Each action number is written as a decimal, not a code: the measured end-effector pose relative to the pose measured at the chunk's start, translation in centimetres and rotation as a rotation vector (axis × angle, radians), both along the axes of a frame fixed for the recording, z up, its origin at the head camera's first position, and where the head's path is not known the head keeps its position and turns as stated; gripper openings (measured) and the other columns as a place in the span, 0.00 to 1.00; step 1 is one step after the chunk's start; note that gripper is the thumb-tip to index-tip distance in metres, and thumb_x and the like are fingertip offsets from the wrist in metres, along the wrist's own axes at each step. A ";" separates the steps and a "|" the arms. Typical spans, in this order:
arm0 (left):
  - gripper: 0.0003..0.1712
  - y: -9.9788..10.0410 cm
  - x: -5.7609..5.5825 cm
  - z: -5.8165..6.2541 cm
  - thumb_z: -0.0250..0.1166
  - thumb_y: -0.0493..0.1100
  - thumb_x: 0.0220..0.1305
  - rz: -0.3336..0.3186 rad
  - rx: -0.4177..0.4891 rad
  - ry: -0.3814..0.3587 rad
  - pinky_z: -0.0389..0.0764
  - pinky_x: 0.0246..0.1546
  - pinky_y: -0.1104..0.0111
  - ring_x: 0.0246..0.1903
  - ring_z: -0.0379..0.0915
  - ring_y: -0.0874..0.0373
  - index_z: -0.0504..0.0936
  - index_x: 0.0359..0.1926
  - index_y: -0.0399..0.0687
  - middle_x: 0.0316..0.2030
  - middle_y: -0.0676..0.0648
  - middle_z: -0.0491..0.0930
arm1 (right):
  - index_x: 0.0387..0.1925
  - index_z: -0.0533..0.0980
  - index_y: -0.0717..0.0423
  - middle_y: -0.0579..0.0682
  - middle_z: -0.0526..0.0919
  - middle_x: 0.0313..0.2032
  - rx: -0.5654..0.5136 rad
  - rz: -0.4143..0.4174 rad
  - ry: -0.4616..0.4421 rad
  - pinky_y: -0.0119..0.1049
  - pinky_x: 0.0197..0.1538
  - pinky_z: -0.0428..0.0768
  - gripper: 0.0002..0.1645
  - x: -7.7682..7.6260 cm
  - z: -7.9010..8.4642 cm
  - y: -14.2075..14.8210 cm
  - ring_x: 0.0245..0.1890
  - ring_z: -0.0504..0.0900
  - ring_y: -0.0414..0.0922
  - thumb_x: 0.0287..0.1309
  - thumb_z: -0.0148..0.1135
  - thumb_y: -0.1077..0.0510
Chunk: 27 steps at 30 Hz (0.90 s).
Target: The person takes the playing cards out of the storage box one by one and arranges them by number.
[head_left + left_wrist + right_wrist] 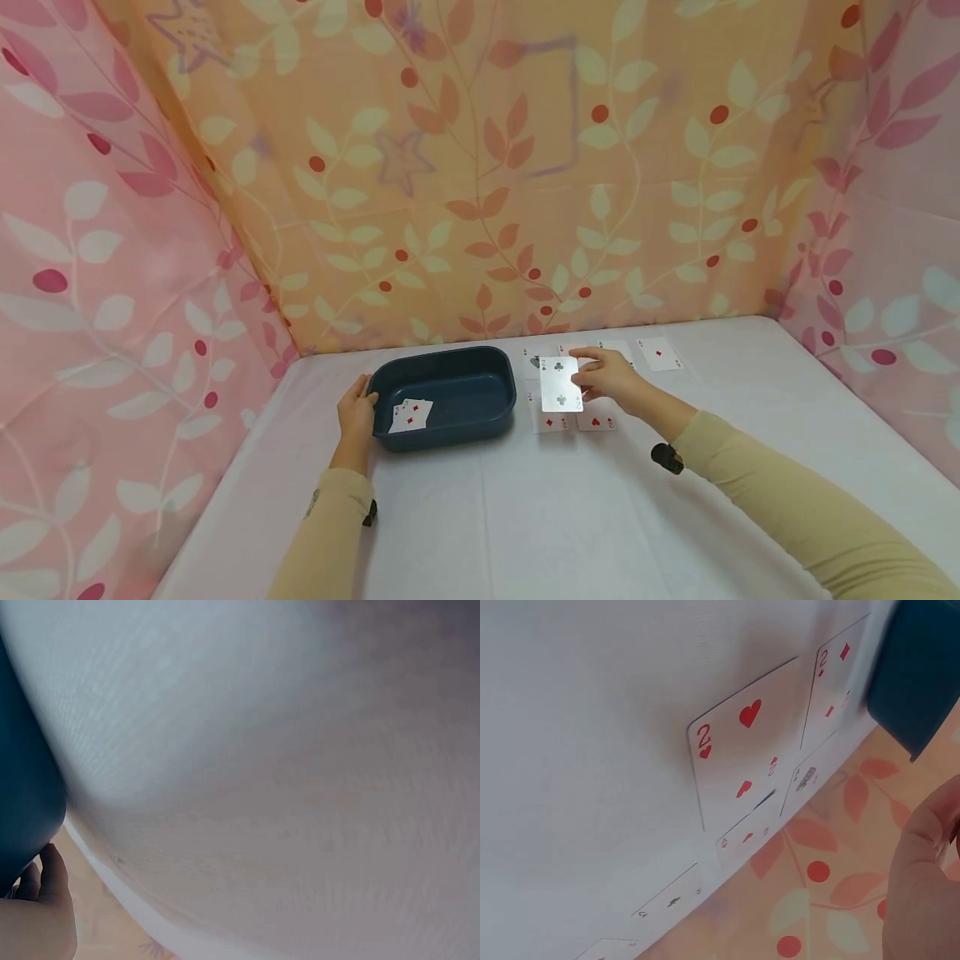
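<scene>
A dark blue plastic basin stands on the white-covered table, its left end gripped at the rim by my left hand. Inside it, at the left, lie a few overlapping playing cards with red diamonds. My right hand pinches a two of clubs playing card by its right edge, face up, above the laid-out cards. Below it are a two of diamonds and a two of hearts. The left wrist view catches only part of the left hand against the basin's outer wall.
Behind these cards a row of aces runs along the table's far side, ending at the right with the ace of diamonds. Patterned cloth hangs behind the table and on both sides. The white tablecloth spreads in front.
</scene>
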State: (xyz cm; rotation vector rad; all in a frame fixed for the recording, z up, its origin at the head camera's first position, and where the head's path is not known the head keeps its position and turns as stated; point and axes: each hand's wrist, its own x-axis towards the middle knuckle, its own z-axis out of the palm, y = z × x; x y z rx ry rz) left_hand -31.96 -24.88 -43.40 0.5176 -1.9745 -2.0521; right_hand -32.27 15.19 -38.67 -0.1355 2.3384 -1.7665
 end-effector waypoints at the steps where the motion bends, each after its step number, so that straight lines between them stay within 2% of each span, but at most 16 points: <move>1: 0.31 0.0 0.0 0.0 0.45 0.27 0.71 -0.002 0.001 -0.001 0.49 0.71 0.63 0.72 0.48 0.53 0.52 0.73 0.35 0.71 0.40 0.55 | 0.68 0.61 0.68 0.57 0.83 0.38 0.002 -0.004 -0.001 0.41 0.39 0.85 0.35 0.0 0.0 0.2 0.27 0.79 0.42 0.60 0.59 0.71; 11: 0.32 0.0 0.0 0.0 0.44 0.26 0.71 -0.002 0.014 0.012 0.49 0.70 0.64 0.72 0.47 0.53 0.51 0.73 0.34 0.71 0.39 0.55 | 0.69 0.59 0.70 0.63 0.82 0.43 0.001 -0.012 0.006 0.35 0.33 0.84 0.36 0.2 -0.5 2.1 0.30 0.79 0.42 0.60 0.59 0.71; 27: 0.31 -0.1 0.0 0.0 0.45 0.26 0.71 0.006 0.015 0.004 0.49 0.70 0.64 0.72 0.48 0.53 0.52 0.73 0.34 0.71 0.40 0.56 | 0.69 0.58 0.68 0.62 0.81 0.44 0.045 -0.041 -0.016 0.36 0.35 0.83 0.37 0.8 -0.7 4.4 0.31 0.80 0.42 0.61 0.58 0.69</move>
